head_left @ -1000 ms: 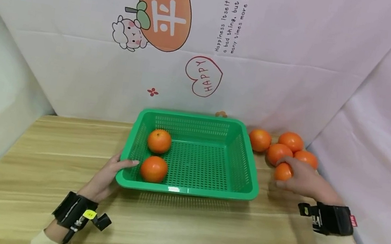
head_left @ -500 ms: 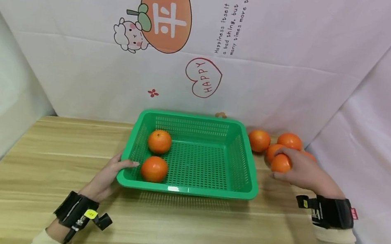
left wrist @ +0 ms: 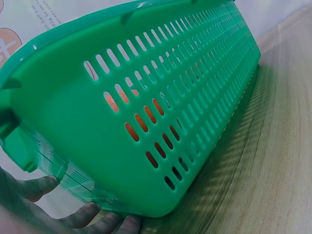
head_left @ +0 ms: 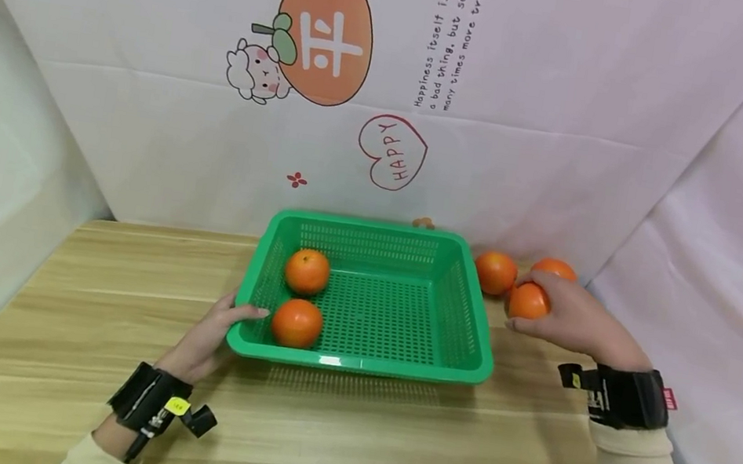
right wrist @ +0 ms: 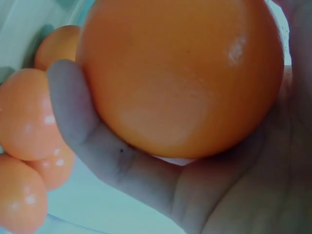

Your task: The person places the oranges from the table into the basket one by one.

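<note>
My right hand [head_left: 576, 318] grips an orange [head_left: 530, 301] with its fingers curled round it, to the right of a green plastic basket [head_left: 360, 363]. In the right wrist view the held fruit [right wrist: 180, 78] fills the middle, cradled between fingers and palm. The left hand [head_left: 208, 337] holds the basket's left front corner, thumb over the rim and the other fingers against the outer wall [left wrist: 73, 112]. Inside the basket, along its left side, sit two oranges, a rear one [head_left: 306, 271] and a front one [head_left: 297, 323].
Loose oranges lie right of the basket: one by its rim [head_left: 496, 272], another [head_left: 555, 267] behind the right hand. Several more [right wrist: 27, 114] show in the right wrist view. A printed white cloth [head_left: 164, 131] stands behind the wooden table [head_left: 342, 442].
My right hand has raised the gripped orange from beside the other oranges and shifted it slightly left and away from me. The left hand keeps its hold on the basket.
</note>
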`<state>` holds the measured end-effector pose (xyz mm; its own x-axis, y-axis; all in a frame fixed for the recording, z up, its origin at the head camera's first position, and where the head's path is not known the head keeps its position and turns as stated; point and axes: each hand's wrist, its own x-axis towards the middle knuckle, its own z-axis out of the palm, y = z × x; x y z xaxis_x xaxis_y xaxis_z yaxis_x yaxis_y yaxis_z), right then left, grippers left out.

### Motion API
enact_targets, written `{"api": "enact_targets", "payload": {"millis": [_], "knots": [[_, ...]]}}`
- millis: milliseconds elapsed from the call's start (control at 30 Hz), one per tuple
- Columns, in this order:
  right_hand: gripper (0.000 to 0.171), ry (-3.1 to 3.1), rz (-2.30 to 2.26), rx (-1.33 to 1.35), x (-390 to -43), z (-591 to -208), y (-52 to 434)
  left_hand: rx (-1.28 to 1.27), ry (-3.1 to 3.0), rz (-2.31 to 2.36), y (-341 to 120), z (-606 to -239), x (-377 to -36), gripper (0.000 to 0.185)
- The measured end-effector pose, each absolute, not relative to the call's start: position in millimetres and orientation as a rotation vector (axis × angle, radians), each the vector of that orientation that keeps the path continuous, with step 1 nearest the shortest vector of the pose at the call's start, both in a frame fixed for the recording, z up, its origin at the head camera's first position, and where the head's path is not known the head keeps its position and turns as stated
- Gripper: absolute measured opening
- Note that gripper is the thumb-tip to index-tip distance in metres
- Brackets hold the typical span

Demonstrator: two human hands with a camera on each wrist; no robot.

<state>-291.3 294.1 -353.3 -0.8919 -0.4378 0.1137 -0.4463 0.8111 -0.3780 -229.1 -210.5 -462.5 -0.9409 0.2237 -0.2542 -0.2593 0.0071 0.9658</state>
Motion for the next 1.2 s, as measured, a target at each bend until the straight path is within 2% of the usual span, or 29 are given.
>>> {"api": "enact_targets", "payload": {"millis": [200,433,767,1000,1200], "knots": [[0.031,-2.940,0.733,0.770,-291.8,-350.4,284.7,-0.032,1.950,1.995,-209.6,-462.8,-229.2,0.079],[0.027,-2.943,0.653,0.751,-291.3,-344.9,274.9,-0.023,1.928,2.009,-207.5,-464.5,-229.5,0.079],[0.041,-3.028,0.667,0.681,-292.8,-332.2,257.5,-0.013,1.929,2.024,-207.1,-464.8,-230.6,0.081],[0.049,-3.009,0.592,0.822,-301.2,-327.8,244.5,-0.024,1.921,2.033,-208.5,-465.9,-229.9,0.081],[0.048,-3.016,0.520,0.866,-306.8,-318.0,231.2,-0.016,1.929,2.036,-210.1,-466.2,-230.2,0.080]]}}
